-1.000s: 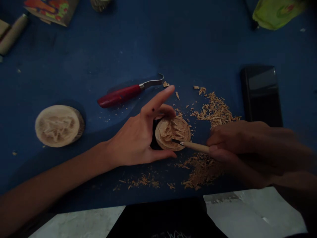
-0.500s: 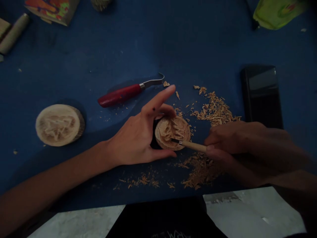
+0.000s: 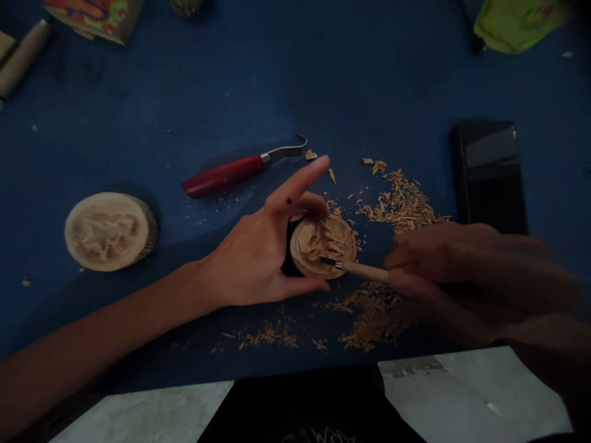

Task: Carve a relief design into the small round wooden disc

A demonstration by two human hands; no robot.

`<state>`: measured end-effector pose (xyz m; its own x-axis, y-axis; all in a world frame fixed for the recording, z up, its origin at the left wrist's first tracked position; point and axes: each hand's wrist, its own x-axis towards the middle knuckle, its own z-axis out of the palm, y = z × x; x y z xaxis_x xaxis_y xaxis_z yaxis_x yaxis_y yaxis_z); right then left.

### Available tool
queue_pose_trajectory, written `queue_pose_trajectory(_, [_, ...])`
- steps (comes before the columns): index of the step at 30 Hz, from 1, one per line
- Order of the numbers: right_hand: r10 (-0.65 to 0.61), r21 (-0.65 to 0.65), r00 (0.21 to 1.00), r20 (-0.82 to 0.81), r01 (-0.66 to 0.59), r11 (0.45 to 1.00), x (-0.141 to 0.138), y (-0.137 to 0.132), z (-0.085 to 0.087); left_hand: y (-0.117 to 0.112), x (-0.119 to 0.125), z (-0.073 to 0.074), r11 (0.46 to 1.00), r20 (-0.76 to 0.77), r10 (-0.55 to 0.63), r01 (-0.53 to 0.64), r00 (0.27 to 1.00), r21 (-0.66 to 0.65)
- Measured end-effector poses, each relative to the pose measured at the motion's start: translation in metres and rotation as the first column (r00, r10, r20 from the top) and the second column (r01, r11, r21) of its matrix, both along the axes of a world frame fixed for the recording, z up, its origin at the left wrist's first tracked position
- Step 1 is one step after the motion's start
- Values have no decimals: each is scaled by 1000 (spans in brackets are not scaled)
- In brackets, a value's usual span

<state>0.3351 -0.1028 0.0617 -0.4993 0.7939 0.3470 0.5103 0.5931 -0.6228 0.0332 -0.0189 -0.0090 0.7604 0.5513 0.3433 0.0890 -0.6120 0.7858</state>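
Observation:
A round wood slice with a carved, ridged face lies on the blue table. My left hand grips it from the left, thumb along the near edge and bent fingers at the far edge, the index finger stretched out past it. In my right hand is a wood carving chisel with a pale wooden handle. Its dark metal tip rests on the carved face, near the lower middle. The fingers of the right hand are partly in shadow and wrap round the handle's end.
A red-handled hook knife lies beyond my left hand. Another carved wood slice sits at the left. Wood shavings are scattered around, and a black phone-like object lies at the right. A yellow-green packet is at the far right.
The whole view has shifted very slightly. Both hands, the chisel and the wood slice keep nearly the same places; the chisel tip stays on the carved face.

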Motion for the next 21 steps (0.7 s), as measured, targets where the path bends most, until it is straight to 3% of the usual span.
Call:
queue_pose_trajectory(4, [78,-2,996,-36,-78,997,1,1,-1,-1,0,0,1000,-15,5,-5,1000,-1])
queue_pose_trajectory(12, [64,-35,997,50,-62,997,-1,-1,2,0,0,-3,1000,-6,8,-8,1000,-26])
queue_pose_trajectory(18, [53,15,995,-90,-52,999,-13,3,-7,3,1,-7,998,11,-16,16,1000,63])
queue_pose_trajectory(21, [50,18,989,-138,-48,999,-12,7,-11,3,0,-5,999,0,-9,9,1000,31])
